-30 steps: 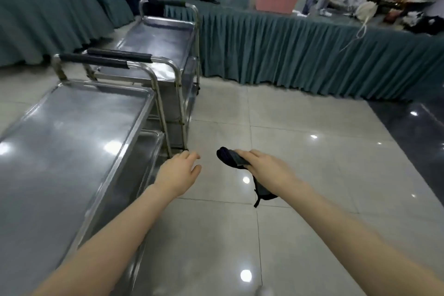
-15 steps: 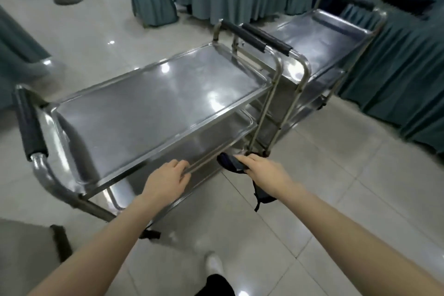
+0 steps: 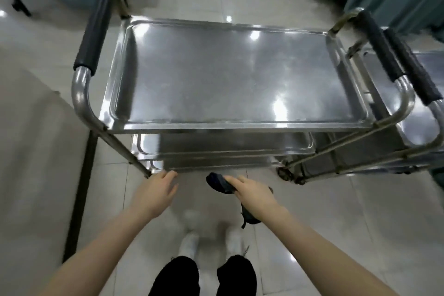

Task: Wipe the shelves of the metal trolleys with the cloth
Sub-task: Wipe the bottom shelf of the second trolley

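While near trolley [image 3: 235,74], cloth [image 3: 219,184] in hand [image 3: 254,196]

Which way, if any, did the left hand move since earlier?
Yes: the left hand moved along the near trolley's lower shelf, away from the second trolley.

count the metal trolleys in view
2: near trolley straight ahead, in the centre; second trolley past its right end, partly cut off. Others may be out of view.

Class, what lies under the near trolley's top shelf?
The lower shelves; only their front strips show. The top shelf covers the rest, so anything lying further back is unseen.
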